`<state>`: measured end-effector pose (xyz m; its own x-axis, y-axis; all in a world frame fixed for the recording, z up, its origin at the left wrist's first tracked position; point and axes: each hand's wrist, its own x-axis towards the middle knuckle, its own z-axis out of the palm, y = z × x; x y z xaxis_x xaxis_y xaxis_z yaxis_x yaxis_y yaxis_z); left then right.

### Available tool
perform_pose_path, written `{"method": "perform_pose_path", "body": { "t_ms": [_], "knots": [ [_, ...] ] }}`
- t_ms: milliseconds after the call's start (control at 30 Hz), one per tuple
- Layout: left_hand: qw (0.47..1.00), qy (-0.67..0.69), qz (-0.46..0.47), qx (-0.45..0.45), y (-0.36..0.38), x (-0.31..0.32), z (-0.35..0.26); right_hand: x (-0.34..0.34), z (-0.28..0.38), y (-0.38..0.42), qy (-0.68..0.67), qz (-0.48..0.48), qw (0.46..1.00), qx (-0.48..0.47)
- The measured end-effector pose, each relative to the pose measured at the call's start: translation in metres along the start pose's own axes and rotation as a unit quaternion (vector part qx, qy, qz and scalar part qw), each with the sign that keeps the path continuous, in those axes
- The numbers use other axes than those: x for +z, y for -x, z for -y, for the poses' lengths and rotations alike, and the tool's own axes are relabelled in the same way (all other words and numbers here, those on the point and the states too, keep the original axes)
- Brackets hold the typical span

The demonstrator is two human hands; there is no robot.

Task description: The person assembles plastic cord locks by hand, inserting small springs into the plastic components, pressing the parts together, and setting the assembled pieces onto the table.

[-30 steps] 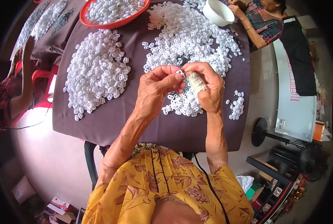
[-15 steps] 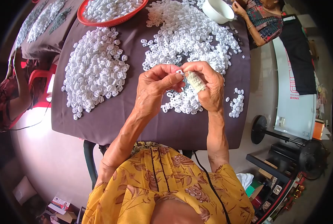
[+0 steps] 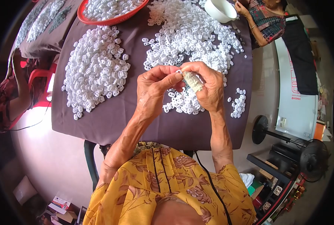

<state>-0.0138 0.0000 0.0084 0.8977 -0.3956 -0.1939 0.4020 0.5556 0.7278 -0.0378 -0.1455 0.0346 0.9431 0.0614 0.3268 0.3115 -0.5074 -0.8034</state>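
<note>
Evidently the white piece [image 3: 179, 71] sat at the thumb and forefinger tips of the left hand [image 3: 150, 90], pinched in a narrow grip. Just right of it, the right hand [image 3: 212, 90] held a pale handle [image 3: 192, 81], its long axis slanting down toward the right palm. The handle's upper tip was hard to make out; both hands hid part of the white heap [image 3: 185, 103] on the bench [image 3: 148, 129].

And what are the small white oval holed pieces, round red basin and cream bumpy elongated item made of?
Small white oval holed pieces: likely hard plastic, smooth; uniform, moulded look.
Round red basin: probably plastic, slightly glossy; even colour, smooth rim.
Cream bumpy elongated item at right hand: perhaps rubber or fabric, matte; bumpy surface leaves it open.
</note>
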Motion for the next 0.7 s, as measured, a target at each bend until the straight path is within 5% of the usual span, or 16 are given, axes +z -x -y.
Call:
{"method": "perform_pose_path", "body": {
  "t_ms": [167,467,700],
  "knots": [
    [0.998,0.027,0.016,-0.052,-0.005,-0.009,0.002,-0.005,-0.001,-0.002,-0.072,0.050,0.994,0.060],
    [0.969,0.150,0.120,-0.153,-0.013,-0.022,0.007,-0.004,-0.015,-0.007,-0.111,0.073,0.991,-0.008],
    [0.983,0.102,0.054,-0.143,-0.008,-0.012,-0.001,-0.005,-0.021,-0.010,-0.105,0.082,0.991,0.020]
  ]
}}
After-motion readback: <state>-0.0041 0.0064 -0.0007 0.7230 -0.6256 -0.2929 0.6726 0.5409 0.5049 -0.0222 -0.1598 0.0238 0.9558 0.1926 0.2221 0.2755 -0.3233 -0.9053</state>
